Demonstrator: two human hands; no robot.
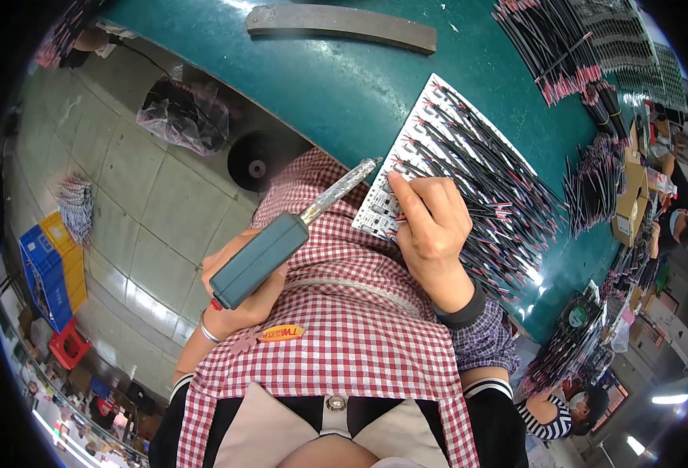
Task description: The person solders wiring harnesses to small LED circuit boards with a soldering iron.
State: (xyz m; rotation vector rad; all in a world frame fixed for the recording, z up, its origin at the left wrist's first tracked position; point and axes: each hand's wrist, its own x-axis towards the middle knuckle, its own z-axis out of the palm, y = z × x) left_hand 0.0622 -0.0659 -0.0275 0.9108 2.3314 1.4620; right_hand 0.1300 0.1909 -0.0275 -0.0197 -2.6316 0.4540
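"Starting nearest: what do the hands hold?"

"Left hand point(262, 304): closed round the green handle of a soldering iron point(259, 260), its tip at the panel's left edge; contact cannot be told. Right hand point(436, 226): fingers curled, index fingertip at the panel, just beside the tip. Whether it pinches a wire, cannot tell."

"The workpiece?"

"White circuit-board panel point(373, 214): one, on the green worktable point(336, 93), near end showing against the checked apron point(344, 343). Black cables point(476, 148): many, lying across it from the far end to the right hand, loose ends off to the right."

"Done, and left?"

"By judgement: most stations wired; a few at the near end, with no cable seen, appear left. Which joints are soldered: too small to tell."

"Farther off?"

"Grey metal bar point(340, 27): one, slightly curved, beyond the panel. Bundled cables point(551, 51): at far right."

"Hidden or cut off?"

"Right thumb, hidden; near stations, partly under the right hand; left fingers, partly behind the handle; outer bundles, blurred toward the lens rim."
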